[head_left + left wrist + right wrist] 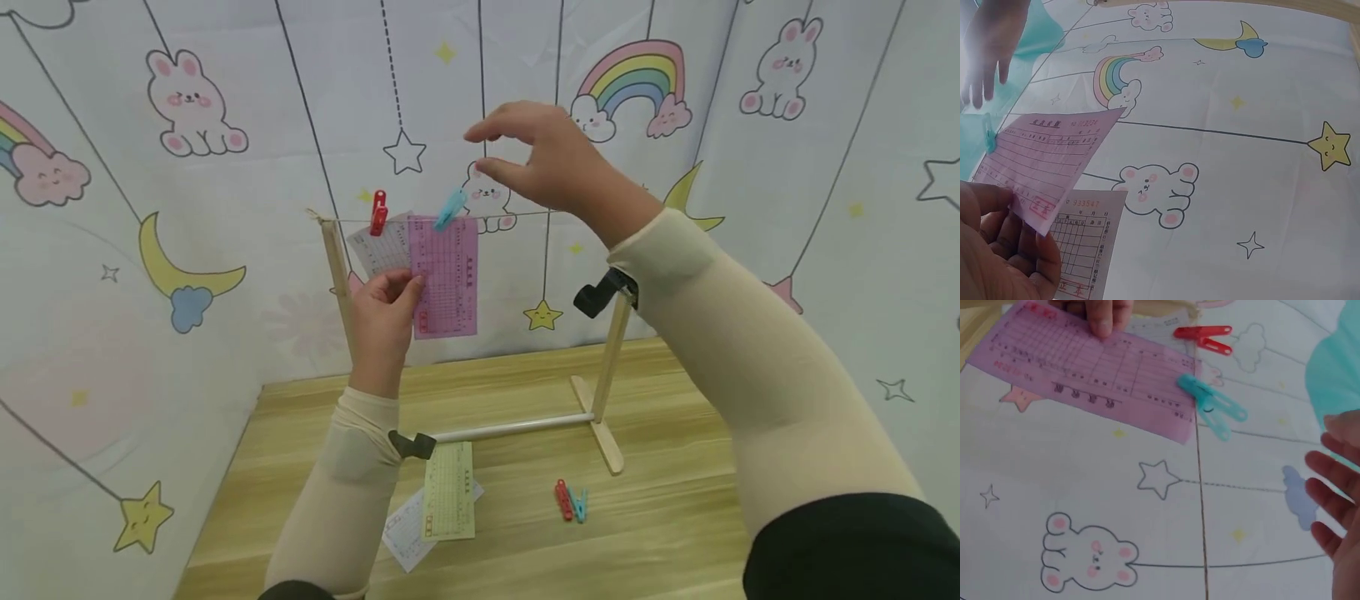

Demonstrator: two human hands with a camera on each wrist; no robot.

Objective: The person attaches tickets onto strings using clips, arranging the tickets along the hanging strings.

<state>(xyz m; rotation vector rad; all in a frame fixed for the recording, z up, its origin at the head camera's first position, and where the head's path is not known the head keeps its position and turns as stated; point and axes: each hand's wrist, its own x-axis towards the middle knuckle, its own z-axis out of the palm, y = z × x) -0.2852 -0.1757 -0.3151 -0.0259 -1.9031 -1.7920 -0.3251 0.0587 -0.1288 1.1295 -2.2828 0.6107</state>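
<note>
A pink printed slip hangs from the string, clipped by a blue clothespin. My left hand pinches the slip's left edge between thumb and fingers. Behind it hangs a white slip, held on the string by a red clothespin. My right hand is raised above the string, to the right of the blue clothespin, fingers apart and holding nothing. In the right wrist view the right hand stands apart from the blue clothespin.
The string runs between two wooden posts, the right post joined to a foot and a white bar. On the wooden table lie a yellow slip over a white slip, plus a red clothespin and a blue clothespin.
</note>
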